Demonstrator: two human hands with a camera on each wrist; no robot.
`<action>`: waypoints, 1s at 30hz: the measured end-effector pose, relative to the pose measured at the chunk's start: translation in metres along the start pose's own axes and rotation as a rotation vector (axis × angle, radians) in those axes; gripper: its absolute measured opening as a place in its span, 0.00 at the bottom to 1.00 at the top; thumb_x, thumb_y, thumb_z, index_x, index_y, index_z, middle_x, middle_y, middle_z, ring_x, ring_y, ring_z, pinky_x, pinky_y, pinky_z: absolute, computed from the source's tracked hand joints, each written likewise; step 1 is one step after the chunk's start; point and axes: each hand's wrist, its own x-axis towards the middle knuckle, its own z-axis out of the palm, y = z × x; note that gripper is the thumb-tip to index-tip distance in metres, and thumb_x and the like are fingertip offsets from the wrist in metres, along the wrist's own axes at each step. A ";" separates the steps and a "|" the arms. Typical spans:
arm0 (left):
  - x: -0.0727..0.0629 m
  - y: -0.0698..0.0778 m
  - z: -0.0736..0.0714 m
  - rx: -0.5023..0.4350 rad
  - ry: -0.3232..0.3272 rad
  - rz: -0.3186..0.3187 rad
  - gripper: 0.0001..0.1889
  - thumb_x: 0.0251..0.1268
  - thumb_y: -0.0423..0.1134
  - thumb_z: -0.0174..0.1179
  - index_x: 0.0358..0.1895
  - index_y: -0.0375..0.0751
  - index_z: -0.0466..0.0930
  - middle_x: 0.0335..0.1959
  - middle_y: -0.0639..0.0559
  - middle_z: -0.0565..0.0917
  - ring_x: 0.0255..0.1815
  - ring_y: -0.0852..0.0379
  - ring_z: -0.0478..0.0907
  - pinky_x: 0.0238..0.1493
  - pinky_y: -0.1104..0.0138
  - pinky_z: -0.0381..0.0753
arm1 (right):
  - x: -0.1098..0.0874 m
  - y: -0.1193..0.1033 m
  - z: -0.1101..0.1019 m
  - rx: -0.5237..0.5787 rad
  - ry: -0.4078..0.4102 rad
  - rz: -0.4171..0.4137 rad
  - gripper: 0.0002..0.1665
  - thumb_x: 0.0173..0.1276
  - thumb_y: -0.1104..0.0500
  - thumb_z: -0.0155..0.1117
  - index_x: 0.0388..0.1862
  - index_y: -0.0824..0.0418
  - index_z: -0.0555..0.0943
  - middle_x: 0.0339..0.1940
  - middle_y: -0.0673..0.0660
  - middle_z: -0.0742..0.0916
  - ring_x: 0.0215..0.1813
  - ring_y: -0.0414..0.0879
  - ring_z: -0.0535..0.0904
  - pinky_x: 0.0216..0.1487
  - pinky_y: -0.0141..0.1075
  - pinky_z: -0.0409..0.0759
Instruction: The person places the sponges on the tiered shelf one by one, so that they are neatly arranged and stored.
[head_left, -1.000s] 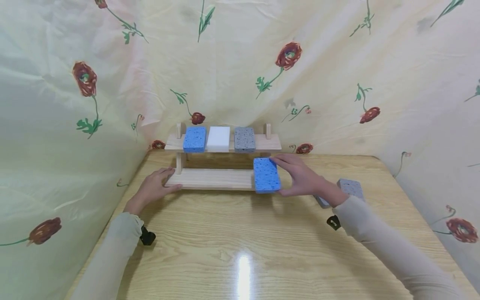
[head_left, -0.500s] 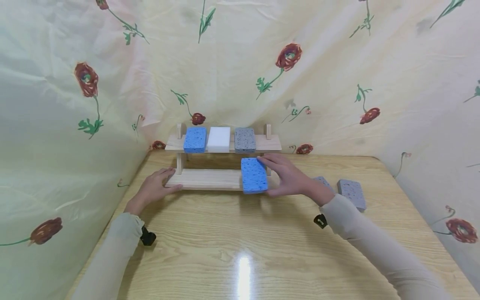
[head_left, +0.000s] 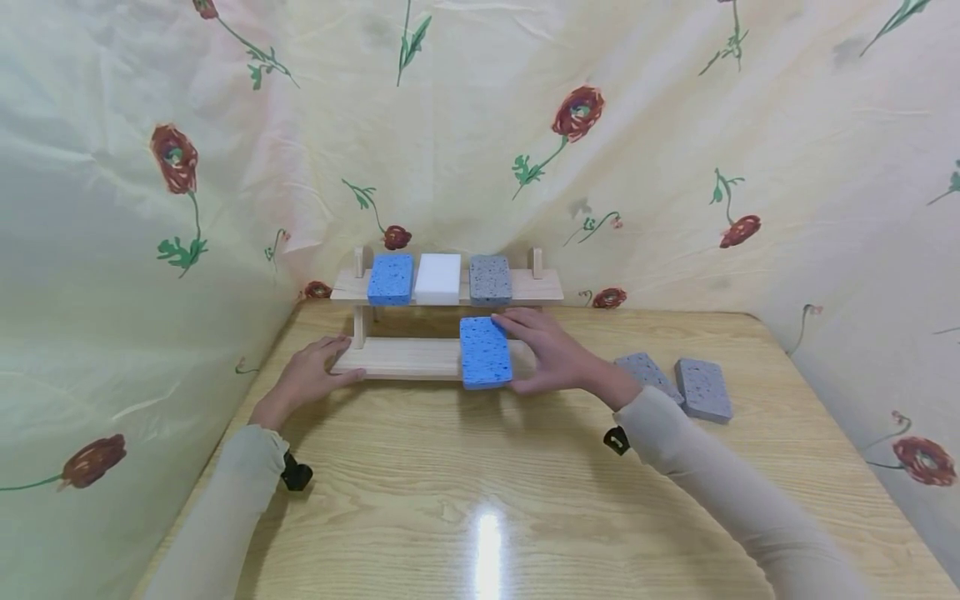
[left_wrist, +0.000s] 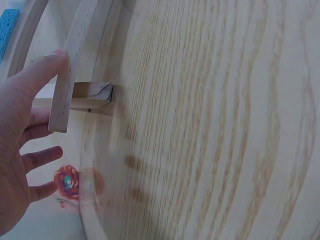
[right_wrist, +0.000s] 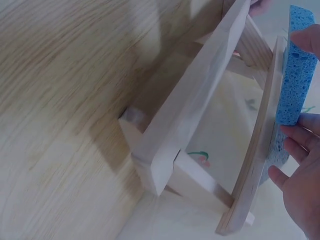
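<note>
My right hand (head_left: 551, 354) grips a blue sponge (head_left: 485, 353) by its right side, thumb and fingers at its two ends. In the head view the sponge hangs in front of the lower board of a two-tier wooden shelf (head_left: 405, 357). On the upper board lie a second blue sponge (head_left: 390, 279), a white sponge (head_left: 438, 278) and a dark grey sponge (head_left: 491, 279). My left hand (head_left: 309, 372) holds the left end of the lower board. In the left wrist view its thumb lies on that board (left_wrist: 67, 85), fingers on the other side.
Two grey sponges lie on the wooden table right of the shelf: one flat sponge (head_left: 703, 389) and another (head_left: 647, 375) set askew beside it. A flowered cloth (head_left: 465, 150) hangs behind the shelf and along both sides.
My right hand has carried the blue sponge leftward along the lower board. One grey sponge, earlier partly behind the right arm, shows more. The left hand stays where it was.
</note>
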 end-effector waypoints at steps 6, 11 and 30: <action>0.000 -0.001 0.000 -0.006 -0.009 -0.010 0.48 0.64 0.69 0.61 0.77 0.38 0.64 0.80 0.37 0.63 0.79 0.32 0.57 0.77 0.36 0.57 | 0.010 -0.007 0.007 0.009 -0.013 0.006 0.62 0.48 0.45 0.81 0.79 0.64 0.65 0.75 0.66 0.74 0.77 0.62 0.65 0.75 0.64 0.65; 0.001 -0.001 0.000 -0.005 -0.010 -0.005 0.48 0.64 0.69 0.61 0.77 0.37 0.64 0.80 0.36 0.63 0.79 0.31 0.57 0.77 0.36 0.57 | 0.018 -0.011 0.016 0.017 -0.010 -0.006 0.62 0.48 0.45 0.82 0.79 0.63 0.64 0.75 0.65 0.74 0.78 0.61 0.65 0.78 0.60 0.64; 0.001 -0.002 -0.001 0.013 -0.007 0.017 0.47 0.66 0.68 0.61 0.77 0.37 0.64 0.79 0.37 0.64 0.79 0.31 0.58 0.76 0.35 0.58 | 0.049 -0.029 0.043 0.009 -0.047 -0.012 0.62 0.53 0.41 0.78 0.81 0.61 0.61 0.78 0.61 0.71 0.80 0.57 0.62 0.80 0.57 0.61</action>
